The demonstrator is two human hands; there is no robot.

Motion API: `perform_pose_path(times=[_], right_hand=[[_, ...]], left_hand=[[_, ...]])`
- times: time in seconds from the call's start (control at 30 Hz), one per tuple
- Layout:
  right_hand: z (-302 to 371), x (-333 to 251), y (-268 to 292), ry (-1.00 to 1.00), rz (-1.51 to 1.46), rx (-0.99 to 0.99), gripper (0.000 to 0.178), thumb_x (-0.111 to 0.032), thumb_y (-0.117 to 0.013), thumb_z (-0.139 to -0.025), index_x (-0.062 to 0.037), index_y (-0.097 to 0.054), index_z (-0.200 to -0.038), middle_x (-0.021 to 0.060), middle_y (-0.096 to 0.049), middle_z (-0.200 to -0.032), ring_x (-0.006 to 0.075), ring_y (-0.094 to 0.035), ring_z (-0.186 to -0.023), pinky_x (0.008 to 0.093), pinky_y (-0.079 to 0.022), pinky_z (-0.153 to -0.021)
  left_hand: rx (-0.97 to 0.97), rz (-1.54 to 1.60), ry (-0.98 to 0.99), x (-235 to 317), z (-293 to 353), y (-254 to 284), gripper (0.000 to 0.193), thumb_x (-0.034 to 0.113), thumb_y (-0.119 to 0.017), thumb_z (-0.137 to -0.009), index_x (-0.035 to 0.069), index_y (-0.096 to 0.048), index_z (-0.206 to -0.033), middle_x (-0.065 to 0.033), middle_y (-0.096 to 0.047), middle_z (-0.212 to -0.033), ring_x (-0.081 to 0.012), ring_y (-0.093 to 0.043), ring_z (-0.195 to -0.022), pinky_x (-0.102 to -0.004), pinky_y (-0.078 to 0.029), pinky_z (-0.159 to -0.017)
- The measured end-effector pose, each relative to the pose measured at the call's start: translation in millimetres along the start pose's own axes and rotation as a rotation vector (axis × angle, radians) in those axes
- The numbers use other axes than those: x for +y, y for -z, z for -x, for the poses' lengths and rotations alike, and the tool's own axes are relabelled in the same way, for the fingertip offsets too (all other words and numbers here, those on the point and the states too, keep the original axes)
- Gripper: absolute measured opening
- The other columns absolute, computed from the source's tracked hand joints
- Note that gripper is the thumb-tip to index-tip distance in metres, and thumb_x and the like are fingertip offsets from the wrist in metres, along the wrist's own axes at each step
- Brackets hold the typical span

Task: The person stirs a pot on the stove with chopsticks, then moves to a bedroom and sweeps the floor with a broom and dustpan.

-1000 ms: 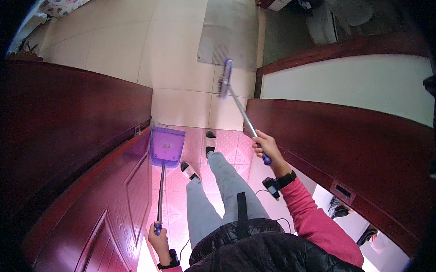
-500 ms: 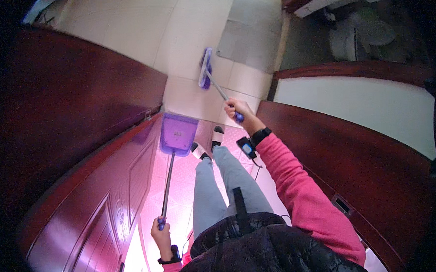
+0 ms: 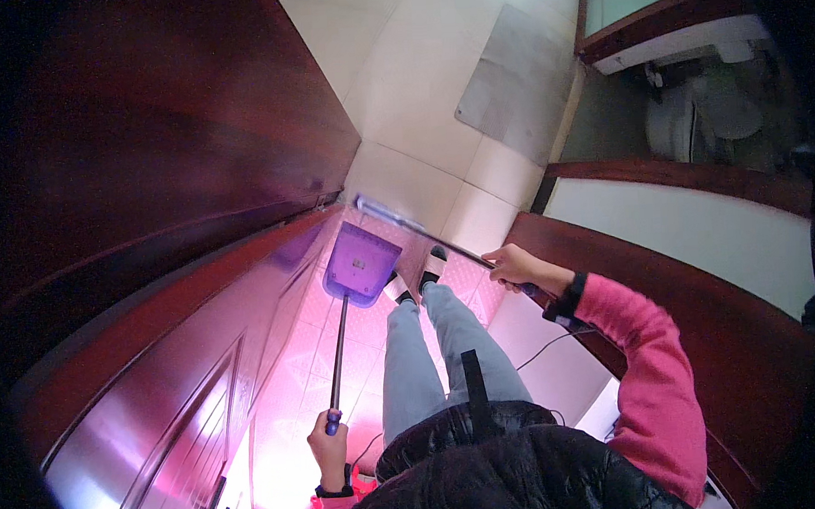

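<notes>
With my left hand (image 3: 328, 447) closed on the end of its long dark handle, I hold a purple dustpan (image 3: 362, 264), its pan resting on the floor beside the doorway. My right hand (image 3: 520, 266) grips the handle of a broom (image 3: 390, 218), which reaches left across the floor. The broom's head, slim and pale purple with some motion blur, lies just beyond the dustpan's far edge. Between the two handles are my feet in slippers (image 3: 433, 266). Whether any dirt lies in the dustpan or under the bristles, I cannot tell.
A dark red door panel (image 3: 237, 107) stands at the left, above a purple-lit door (image 3: 186, 391) with a handle. Ahead on the tiles lies a grey mat (image 3: 517, 90). To the right are a dark red wooden panel (image 3: 591, 292) and a doorway showing a toilet (image 3: 673, 123).
The broom head has swept from the far tiles back toward the dustpan's far edge. My right hand has moved right and nearer. The dustpan stays by the doorway; the view has shifted.
</notes>
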State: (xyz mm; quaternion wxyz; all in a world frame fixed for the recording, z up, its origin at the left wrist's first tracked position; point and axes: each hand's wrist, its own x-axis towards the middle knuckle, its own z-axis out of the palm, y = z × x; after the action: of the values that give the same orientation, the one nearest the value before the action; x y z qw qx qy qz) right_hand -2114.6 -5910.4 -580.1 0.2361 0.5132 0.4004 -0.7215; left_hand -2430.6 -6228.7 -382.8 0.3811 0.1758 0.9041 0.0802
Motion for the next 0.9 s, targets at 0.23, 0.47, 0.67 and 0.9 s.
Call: perform_pose_path(times=[0.23, 0.47, 0.67, 0.9], right_hand=[[-107, -36, 82, 0.549, 0.159, -0.278, 0.022, -0.02, -0.054, -0.085, -0.0024, -0.056, -0.073, 0.005, -0.058, -0.072, 0.0151, -0.058, -0.057, 0.0329, -0.044, -0.043], [-139, -137, 96, 0.302, 0.259, 0.543, 0.019, -0.005, -0.06, -0.076, 0.0043, -0.06, -0.093, 0.0054, -0.053, -0.054, 0.0167, -0.054, -0.044, 0.0316, -0.041, -0.039], [-26, -107, 96, 0.485, 0.081, 0.502, 0.04, -0.003, -0.056, -0.079, -0.0004, -0.054, -0.119, 0.0015, -0.046, -0.047, 0.0128, -0.045, -0.036, 0.0306, -0.034, -0.033], [97, -49, 61, 0.231, 0.021, 0.296, 0.046, -0.001, -0.059, -0.076, 0.0016, -0.054, -0.122, 0.0038, -0.051, -0.054, 0.012, -0.048, -0.04, 0.0275, -0.037, -0.034]], left_hand=[[-0.005, -0.057, 0.036, -20, 1, 1, 0.022, 0.002, -0.058, -0.069, 0.002, -0.063, -0.09, -0.0094, -0.06, -0.067, -0.0117, -0.053, -0.059, -0.0276, -0.045, -0.057], [0.034, 0.025, 0.009, -19, -1, -5, 0.021, 0.001, -0.057, -0.069, 0.002, -0.063, -0.089, -0.0069, -0.058, -0.067, -0.0108, -0.052, -0.061, -0.0263, -0.044, -0.058], [-0.001, 0.076, -0.034, 11, 13, 5, 0.022, 0.002, -0.057, -0.07, 0.001, -0.063, -0.09, -0.0057, -0.058, -0.069, -0.0107, -0.052, -0.062, -0.0258, -0.044, -0.06], [-0.021, 0.008, -0.213, 28, 25, 30, 0.021, 0.006, -0.059, -0.071, 0.003, -0.063, -0.091, -0.0092, -0.06, -0.066, -0.016, -0.059, -0.058, -0.0288, -0.046, -0.057]])
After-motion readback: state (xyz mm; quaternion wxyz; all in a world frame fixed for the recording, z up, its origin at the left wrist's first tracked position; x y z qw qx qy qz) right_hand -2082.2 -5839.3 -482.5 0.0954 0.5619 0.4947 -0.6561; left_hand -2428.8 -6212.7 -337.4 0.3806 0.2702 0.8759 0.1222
